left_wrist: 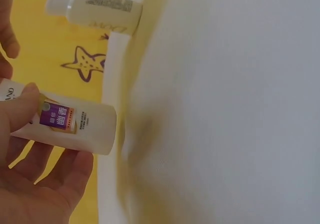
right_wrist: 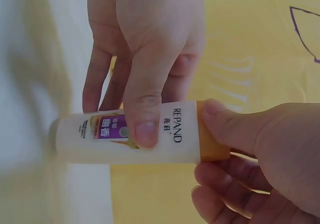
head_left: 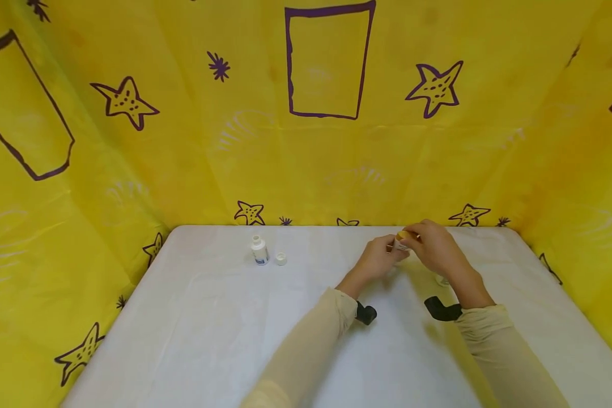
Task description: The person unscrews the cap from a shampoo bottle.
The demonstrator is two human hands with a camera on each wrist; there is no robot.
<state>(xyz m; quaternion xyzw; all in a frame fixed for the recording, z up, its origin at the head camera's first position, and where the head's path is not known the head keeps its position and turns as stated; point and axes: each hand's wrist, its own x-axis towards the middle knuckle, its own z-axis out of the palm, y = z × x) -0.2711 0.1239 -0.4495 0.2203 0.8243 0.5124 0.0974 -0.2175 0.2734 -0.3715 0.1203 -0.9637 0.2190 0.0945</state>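
My left hand (head_left: pixel 377 258) grips the body of a small white shampoo bottle (right_wrist: pixel 175 151) with a purple label and the word REPAND. Thumb and fingers of my right hand (head_left: pixel 438 247) pinch its gold flip-top cap (right_wrist: pixel 212 139), which sits on the bottle's neck end. The bottle is held upright above the far right part of the table, its base close over the white surface in the left wrist view. Beyond it stands a second white bottle (left_wrist: pixel 105 11) with a pale cap, mostly hidden behind my right wrist in the head view.
A white bottle (head_left: pixel 259 252) with a bare threaded neck stands left of centre on the white table (head_left: pixel 209 340). Beside it lies a small white cap (head_left: pixel 281 259). Yellow sheeting (head_left: pixel 306 170) with purple drawings rises behind the table and along both sides.
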